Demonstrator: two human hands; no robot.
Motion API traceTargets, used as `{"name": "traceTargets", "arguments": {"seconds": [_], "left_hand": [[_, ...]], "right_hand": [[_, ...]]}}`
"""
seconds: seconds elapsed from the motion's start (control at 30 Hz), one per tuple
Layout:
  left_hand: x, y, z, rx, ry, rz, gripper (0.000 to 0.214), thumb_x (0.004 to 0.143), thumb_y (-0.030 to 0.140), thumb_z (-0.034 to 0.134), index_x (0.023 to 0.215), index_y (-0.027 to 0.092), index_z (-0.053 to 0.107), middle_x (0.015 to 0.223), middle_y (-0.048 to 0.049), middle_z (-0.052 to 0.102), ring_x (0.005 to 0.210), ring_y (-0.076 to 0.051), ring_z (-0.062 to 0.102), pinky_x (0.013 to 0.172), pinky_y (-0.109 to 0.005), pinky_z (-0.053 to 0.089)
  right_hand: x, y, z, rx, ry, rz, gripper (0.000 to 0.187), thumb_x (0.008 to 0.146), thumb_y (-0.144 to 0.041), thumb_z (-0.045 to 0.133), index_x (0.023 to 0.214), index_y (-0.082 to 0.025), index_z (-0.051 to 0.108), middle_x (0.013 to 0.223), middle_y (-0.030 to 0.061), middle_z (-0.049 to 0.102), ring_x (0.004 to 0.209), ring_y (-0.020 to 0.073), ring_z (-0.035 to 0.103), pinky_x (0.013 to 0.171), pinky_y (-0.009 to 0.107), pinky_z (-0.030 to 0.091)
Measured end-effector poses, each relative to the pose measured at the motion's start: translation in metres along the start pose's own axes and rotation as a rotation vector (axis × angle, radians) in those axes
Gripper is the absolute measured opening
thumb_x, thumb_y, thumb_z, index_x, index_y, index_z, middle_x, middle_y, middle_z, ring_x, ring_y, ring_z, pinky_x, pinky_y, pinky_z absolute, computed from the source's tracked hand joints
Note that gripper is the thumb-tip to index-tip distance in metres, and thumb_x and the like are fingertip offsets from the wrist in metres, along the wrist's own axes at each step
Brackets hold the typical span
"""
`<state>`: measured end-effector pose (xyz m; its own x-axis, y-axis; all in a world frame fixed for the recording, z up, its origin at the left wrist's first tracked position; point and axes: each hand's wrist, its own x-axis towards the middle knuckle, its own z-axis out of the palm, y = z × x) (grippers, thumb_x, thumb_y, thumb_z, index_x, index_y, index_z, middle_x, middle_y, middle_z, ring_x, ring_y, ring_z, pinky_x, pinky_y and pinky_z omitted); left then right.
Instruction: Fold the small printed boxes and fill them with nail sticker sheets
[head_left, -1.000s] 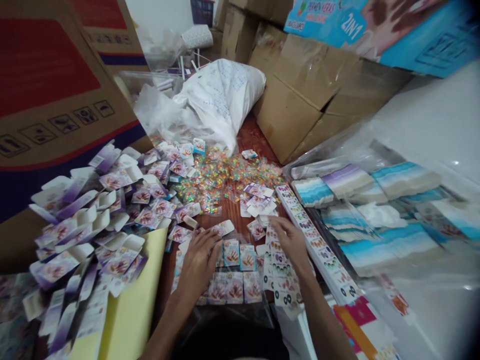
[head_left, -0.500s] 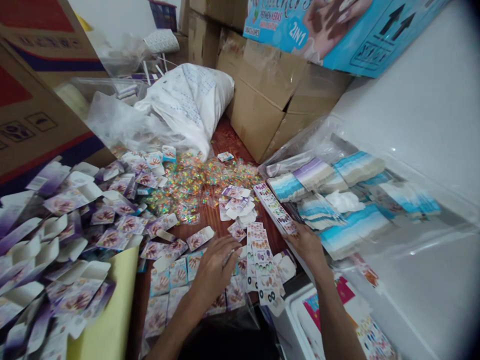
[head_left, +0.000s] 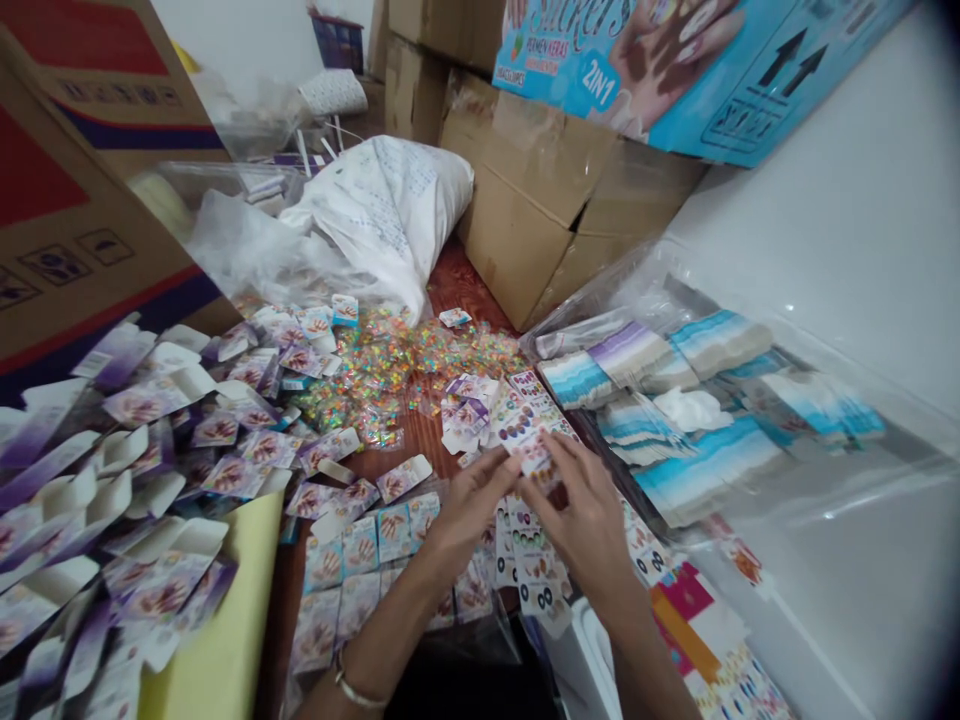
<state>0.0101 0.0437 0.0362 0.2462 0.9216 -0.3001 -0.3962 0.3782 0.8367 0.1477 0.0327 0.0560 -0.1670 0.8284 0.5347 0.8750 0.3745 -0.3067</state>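
Note:
Both my hands meet at the middle of the view over a wooden floor (head_left: 442,290). My left hand (head_left: 469,500) and my right hand (head_left: 585,515) pinch a small stack of printed sticker sheets (head_left: 525,425) with coloured dots, held above the floor. Below the hands lie more sticker sheets (head_left: 529,560) and rows of small flat packets (head_left: 375,560) with hand pictures. A pile of folded purple and white cartons (head_left: 135,460) spreads to the left.
A heap of tiny multicoloured pieces (head_left: 390,370) lies ahead, with a white sack (head_left: 390,210) behind it. Cardboard boxes (head_left: 540,210) stand at the back and left. Clear bags of blue and purple packs (head_left: 675,400) lie right, against a white surface (head_left: 847,230).
My right hand went right to the strip of sticker sheets, then came back to the middle with a stack. My left hand lifted off the packets to meet it.

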Motion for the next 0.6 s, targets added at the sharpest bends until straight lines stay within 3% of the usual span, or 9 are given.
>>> {"name": "traceTargets", "arguments": {"seconds": [0.1, 0.27, 0.37, 0.4, 0.5, 0.53, 0.6], "left_hand": [[-0.011, 0.020, -0.014, 0.108, 0.083, 0.081, 0.029, 0.078, 0.043, 0.057, 0.082, 0.015, 0.063, 0.068, 0.0009, 0.059, 0.069, -0.013, 0.055, 0.073, -0.026, 0.043], [-0.036, 0.045, -0.037, 0.405, 0.074, 0.181, 0.029, 0.083, 0.042, 0.050, 0.069, 0.017, 0.058, 0.061, 0.0039, 0.051, 0.063, -0.010, 0.048, 0.064, -0.022, 0.038], [-0.045, 0.047, -0.042, 0.536, 0.049, 0.276, 0.028, 0.085, 0.040, 0.048, 0.071, 0.018, 0.058, 0.067, 0.0026, 0.055, 0.068, -0.011, 0.052, 0.065, -0.021, 0.039], [-0.047, 0.046, -0.044, 0.529, 0.079, 0.298, 0.025, 0.084, 0.040, 0.048, 0.078, 0.019, 0.060, 0.075, 0.0012, 0.059, 0.075, -0.013, 0.054, 0.070, -0.022, 0.040], [-0.049, 0.039, -0.049, 0.368, 0.279, 0.301, 0.033, 0.081, 0.044, 0.052, 0.102, 0.020, 0.058, 0.105, -0.0045, 0.062, 0.103, -0.019, 0.054, 0.089, -0.029, 0.040], [-0.050, 0.037, -0.051, 0.290, 0.311, 0.255, 0.038, 0.081, 0.047, 0.050, 0.107, 0.019, 0.057, 0.111, -0.0064, 0.060, 0.107, -0.020, 0.052, 0.092, -0.031, 0.039], [-0.050, 0.036, -0.056, 0.123, 0.259, 0.089, 0.049, 0.083, 0.055, 0.042, 0.113, 0.018, 0.054, 0.115, -0.0097, 0.059, 0.108, -0.022, 0.053, 0.089, -0.034, 0.042]], "right_hand": [[0.006, -0.022, -0.004, 0.162, -0.071, -0.090, 0.052, 0.080, -0.039, 0.059, 0.126, -0.020, 0.045, 0.119, 0.0140, 0.051, 0.109, 0.0259, 0.051, 0.089, 0.042, 0.046], [0.033, -0.028, -0.009, 0.251, -0.062, -0.274, 0.054, 0.079, -0.034, 0.062, 0.129, -0.025, 0.043, 0.129, 0.0112, 0.046, 0.122, 0.0288, 0.040, 0.096, 0.049, 0.039], [0.045, -0.036, -0.004, 0.395, -0.154, -0.338, 0.036, 0.082, -0.024, 0.058, 0.118, -0.027, 0.052, 0.103, 0.0054, 0.062, 0.110, 0.0234, 0.050, 0.090, 0.043, 0.045], [0.046, -0.040, -0.002, 0.424, -0.113, -0.330, 0.031, 0.082, -0.019, 0.057, 0.112, -0.027, 0.056, 0.093, 0.0035, 0.064, 0.103, 0.0214, 0.054, 0.085, 0.041, 0.047], [0.042, -0.053, 0.003, 0.383, 0.172, -0.316, 0.031, 0.079, -0.008, 0.057, 0.102, -0.029, 0.060, 0.080, 0.0013, 0.063, 0.087, 0.0190, 0.059, 0.077, 0.038, 0.049], [0.039, -0.057, 0.004, 0.356, 0.238, -0.339, 0.033, 0.078, -0.006, 0.058, 0.102, -0.029, 0.060, 0.078, 0.0010, 0.062, 0.085, 0.0188, 0.059, 0.076, 0.037, 0.050], [0.030, -0.063, 0.007, 0.336, 0.255, -0.428, 0.032, 0.077, -0.008, 0.059, 0.102, -0.028, 0.059, 0.077, 0.0011, 0.064, 0.087, 0.0188, 0.060, 0.076, 0.036, 0.051]]}}
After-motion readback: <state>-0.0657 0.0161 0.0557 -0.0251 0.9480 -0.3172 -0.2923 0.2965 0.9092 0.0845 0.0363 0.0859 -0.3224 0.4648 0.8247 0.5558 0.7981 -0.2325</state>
